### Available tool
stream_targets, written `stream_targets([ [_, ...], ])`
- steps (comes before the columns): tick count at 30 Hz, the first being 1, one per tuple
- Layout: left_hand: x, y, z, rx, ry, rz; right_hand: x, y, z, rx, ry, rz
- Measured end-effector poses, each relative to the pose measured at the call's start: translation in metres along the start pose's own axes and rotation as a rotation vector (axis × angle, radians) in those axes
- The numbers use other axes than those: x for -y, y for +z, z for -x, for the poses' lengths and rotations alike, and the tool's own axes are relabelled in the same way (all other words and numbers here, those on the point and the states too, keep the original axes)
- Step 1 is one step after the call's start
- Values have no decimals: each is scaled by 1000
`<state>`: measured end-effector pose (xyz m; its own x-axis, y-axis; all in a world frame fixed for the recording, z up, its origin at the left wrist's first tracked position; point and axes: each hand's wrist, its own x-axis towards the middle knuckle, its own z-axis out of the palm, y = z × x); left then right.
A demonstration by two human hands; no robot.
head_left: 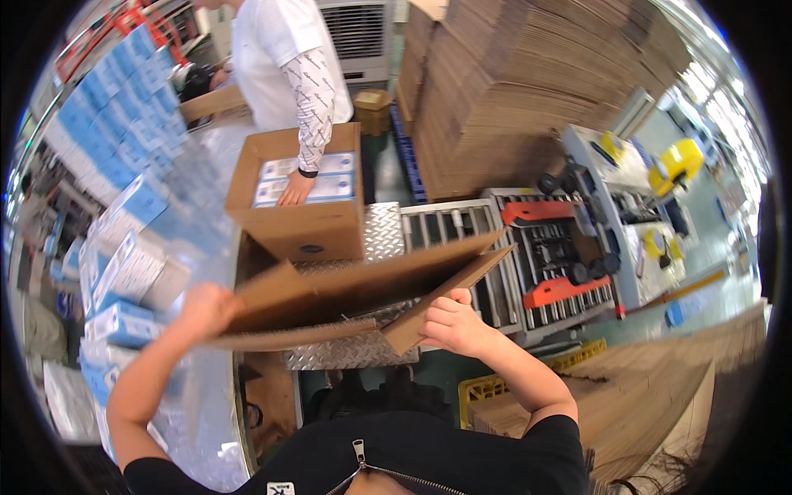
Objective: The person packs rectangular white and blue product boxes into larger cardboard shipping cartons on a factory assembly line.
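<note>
We grip a flattened cardboard box (363,293) between our left hand (206,309) and right hand (452,323), both clenched on its end edges; the filled carton (297,223) sits just beyond.

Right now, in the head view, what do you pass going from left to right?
Stacked blue and white boxes → left hand → flat brown cardboard carton → right hand → orange and grey roller machine → yellow tool.

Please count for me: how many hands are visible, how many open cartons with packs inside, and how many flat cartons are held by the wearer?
Hands: 3 (wearer's left hand, right hand, co-worker's hand)
Open carton with packs: 1
Flat carton being held: 1
Total: 5
</note>
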<state>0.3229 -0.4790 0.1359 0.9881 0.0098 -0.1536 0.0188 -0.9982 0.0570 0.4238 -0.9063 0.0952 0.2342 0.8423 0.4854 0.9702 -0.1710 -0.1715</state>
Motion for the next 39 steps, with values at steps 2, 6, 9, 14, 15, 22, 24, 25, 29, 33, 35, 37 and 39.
stream_targets([
  [2,45,-22,-6,-145,-325,59,12,-21,-32,-89,-151,-80],
  [6,96,-4,-3,-72,-498,-50,34,41,-101,50,-452,-556],
  [9,12,-4,-1,495,-221,476,70,157,-117,416,-335,-494],
  [14,30,22,79,922,471,384,44,192,-112,500,-311,-156],
  [15,47,53,61,985,461,428,34,182,-131,108,-487,50],
  [22,71,144,-6,-208,-301,704,-9,84,-181,497,707,116],
  [24,78,187,-20,-159,-199,1255,31,148,-77,331,285,312],
  [25,77,207,-18,-123,-185,1545,54,134,-65,497,428,121],
  [29,2,334,-24,212,-520,1486,-27,98,56,161,576,-33],
  [33,-61,306,-35,282,-482,1448,-52,52,130,-244,1107,-1307],
  [35,-80,222,-30,325,-72,1739,-71,62,179,-280,1086,-1458],
  [37,-106,103,-9,363,248,1832,-79,73,224,-310,1087,-1624],
  [39,-144,57,1,311,392,1613,-77,74,233,-196,1225,-1524],
])
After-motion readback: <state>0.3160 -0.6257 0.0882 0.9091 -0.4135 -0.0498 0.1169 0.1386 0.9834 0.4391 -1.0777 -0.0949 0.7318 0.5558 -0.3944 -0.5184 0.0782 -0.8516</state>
